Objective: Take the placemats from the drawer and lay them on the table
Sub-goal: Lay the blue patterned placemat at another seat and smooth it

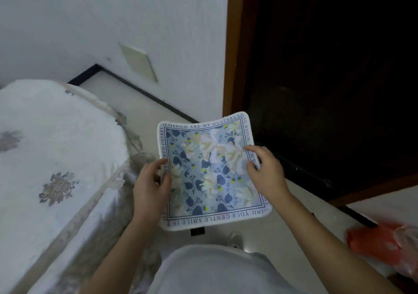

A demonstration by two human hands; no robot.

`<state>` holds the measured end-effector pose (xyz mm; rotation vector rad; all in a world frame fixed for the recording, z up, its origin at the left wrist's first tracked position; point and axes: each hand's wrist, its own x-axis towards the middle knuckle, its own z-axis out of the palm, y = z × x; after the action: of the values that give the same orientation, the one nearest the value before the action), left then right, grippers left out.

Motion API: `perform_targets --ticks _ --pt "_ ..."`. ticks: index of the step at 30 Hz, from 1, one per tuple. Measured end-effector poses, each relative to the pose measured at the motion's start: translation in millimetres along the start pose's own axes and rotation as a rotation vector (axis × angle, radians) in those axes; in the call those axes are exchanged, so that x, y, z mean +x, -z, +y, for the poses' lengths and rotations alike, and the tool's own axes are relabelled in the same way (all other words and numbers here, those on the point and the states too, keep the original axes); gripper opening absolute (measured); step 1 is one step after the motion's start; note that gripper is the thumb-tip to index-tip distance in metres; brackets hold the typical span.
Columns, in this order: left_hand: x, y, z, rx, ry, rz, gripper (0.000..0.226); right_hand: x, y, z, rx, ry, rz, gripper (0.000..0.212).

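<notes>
Fingers of the right hand are curling over the right edge of the placemat, thumb on the printed face, pinching it. On the opposite side the left hand is gripping the left edge the same way, its thumb lying across the border and the other fingers tucked behind. Both hands are holding the placemat up in the air in front of the person's body, clear of any surface, with its far edge bowing upward. The placemat is showing a blue and cream flower print inside a dark line border with lettering running round it, and a small dark tag is hanging from its near edge.

To the left, the table is sitting under a white cloth with faded flower motifs and a lace trim draping over its right edge and rounded far right corner; the placemat is hanging just beside that edge, not over it. Between them pale floor is showing. Behind the placemat a white wall with a pale cover plate is meeting a dark baseboard. To the right, a dark opening in a brown wooden frame is filling the upper corner; its inside is too dark to read. An orange plastic bag is lying on the floor at the far right.
</notes>
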<state>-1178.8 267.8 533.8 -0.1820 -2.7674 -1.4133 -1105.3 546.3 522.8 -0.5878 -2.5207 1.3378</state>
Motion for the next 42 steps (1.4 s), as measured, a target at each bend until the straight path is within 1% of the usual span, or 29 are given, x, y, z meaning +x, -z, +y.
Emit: perform_targets --ticks 5,10,15,17,21,24,28,33,38,40,42 --pt "30 33 -16 0.043 0.136 0.218 0.034 80 -51 -38 -0.006 0.152 -0.194 0.037" --pt "64 62 -40 0.072 0.188 0.361 0.034 138 -110 -77 -0.021 0.265 -0.325 0.036" --pt "119 76 -62 0.061 0.252 0.419 0.034 182 -150 -106 -0.018 0.31 -0.36 0.036" --pt "141 78 -68 0.044 0.245 0.419 0.034 197 -160 -112 -0.012 0.296 -0.37 0.037" --pt "182 86 -78 0.068 0.242 0.427 0.034 231 -182 -126 -0.025 0.332 -0.367 0.038" --pt "199 99 -85 0.085 0.285 0.465 0.032 254 -206 -143 -0.023 0.346 -0.419 0.038" --pt "204 118 -103 0.121 0.379 0.561 0.032 279 -254 -168 0.004 0.405 -0.568 0.037" --pt "183 140 -116 0.17 0.599 0.728 0.033 295 -321 -203 0.039 0.551 -0.802 0.037" --pt "150 149 -110 0.214 0.806 0.895 0.033 286 -375 -230 0.074 0.645 -1.05 0.038" --pt "135 151 -105 0.222 0.884 0.947 0.034 277 -392 -239 0.092 0.692 -1.126 0.038" --pt "117 152 -102 0.211 0.94 0.977 0.035 264 -404 -246 0.1 0.7 -1.181 0.038"
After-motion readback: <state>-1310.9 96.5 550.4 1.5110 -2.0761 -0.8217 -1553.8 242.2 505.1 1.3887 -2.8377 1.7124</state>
